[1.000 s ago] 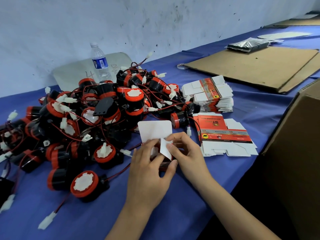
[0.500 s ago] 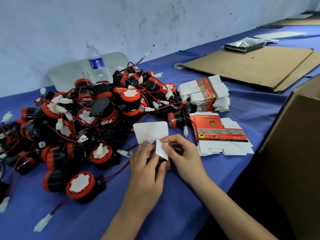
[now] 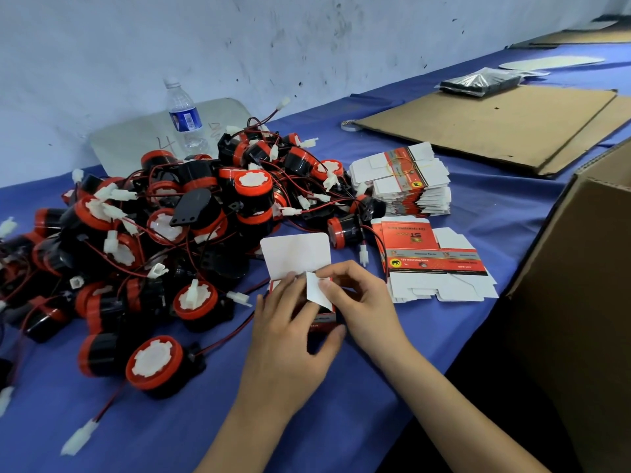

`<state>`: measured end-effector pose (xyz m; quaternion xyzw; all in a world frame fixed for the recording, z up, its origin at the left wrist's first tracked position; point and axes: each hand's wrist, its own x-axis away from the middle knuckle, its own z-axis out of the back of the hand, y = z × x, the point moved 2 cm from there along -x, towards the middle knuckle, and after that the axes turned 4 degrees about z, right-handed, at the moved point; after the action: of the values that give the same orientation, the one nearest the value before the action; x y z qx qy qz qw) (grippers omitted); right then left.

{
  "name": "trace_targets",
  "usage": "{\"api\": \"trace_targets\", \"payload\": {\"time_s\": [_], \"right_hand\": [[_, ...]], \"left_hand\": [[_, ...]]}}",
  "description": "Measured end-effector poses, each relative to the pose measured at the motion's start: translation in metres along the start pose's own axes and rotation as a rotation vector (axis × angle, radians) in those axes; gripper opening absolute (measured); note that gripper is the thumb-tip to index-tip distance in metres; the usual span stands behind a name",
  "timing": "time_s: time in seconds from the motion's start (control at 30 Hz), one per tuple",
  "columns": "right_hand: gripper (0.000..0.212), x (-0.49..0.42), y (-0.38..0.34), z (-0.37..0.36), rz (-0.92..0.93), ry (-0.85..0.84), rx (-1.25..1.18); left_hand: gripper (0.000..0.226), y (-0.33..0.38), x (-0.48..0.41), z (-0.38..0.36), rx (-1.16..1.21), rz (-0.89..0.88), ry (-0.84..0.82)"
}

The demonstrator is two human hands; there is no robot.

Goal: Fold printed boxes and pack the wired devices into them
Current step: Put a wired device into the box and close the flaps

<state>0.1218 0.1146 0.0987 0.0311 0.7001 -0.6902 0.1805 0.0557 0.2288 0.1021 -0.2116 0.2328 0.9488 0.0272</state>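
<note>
Head view: a person stands at a table under a blue cloth (image 3: 341, 425), both hands closed in over one small printed box (image 3: 323, 320).
Left hand (image 3: 290, 339): wraps the box from the near side, fingers over its top and thumb against its right wall. I take this as bracing, so the box keeps square while the flaps are worked.
Right hand (image 3: 363, 302): thumb and forefinger pinch the small white side flap (image 3: 319, 291), seemingly to bend it inward.
Lid flap (image 3: 297, 254): stands up white behind the fingers, so the mouth is not yet closed.
Box against the grip: on the cloth between the two palms, mostly hidden under the left fingers. Only a red corner and the flaps show, and I cannot tell whether a device is inside.
Wired devices (image 3: 164, 240): a tangled red-and-black heap just left of the hands, within easy reach.
Flat boxes (image 3: 440, 268): a loose stack just beside the right hand, with a banded bundle (image 3: 406, 179) farther back.
Carton (image 3: 580, 302): at the right edge, probably for finished packs.
</note>
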Motion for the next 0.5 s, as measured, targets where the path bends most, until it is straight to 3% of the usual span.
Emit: {"api": "trace_targets", "payload": {"time_s": [0.23,0.3,0.4,0.5], "right_hand": [[0.016,0.002,-0.004,-0.002,0.021,-0.015,0.022],[0.037,0.003,-0.006,-0.003,0.034,-0.004,-0.006],[0.076,0.002,-0.007,-0.002,0.033,-0.007,-0.063],[0.085,0.000,-0.008,-0.002,0.048,-0.025,-0.043]], "left_hand": [[0.034,0.005,-0.005,-0.004,-0.177,0.086,0.012],[0.026,0.006,-0.003,-0.003,-0.157,0.080,0.070],[0.019,0.005,0.001,0.005,0.087,0.130,0.183],[0.044,0.003,0.002,0.013,0.281,0.237,0.192]]}}
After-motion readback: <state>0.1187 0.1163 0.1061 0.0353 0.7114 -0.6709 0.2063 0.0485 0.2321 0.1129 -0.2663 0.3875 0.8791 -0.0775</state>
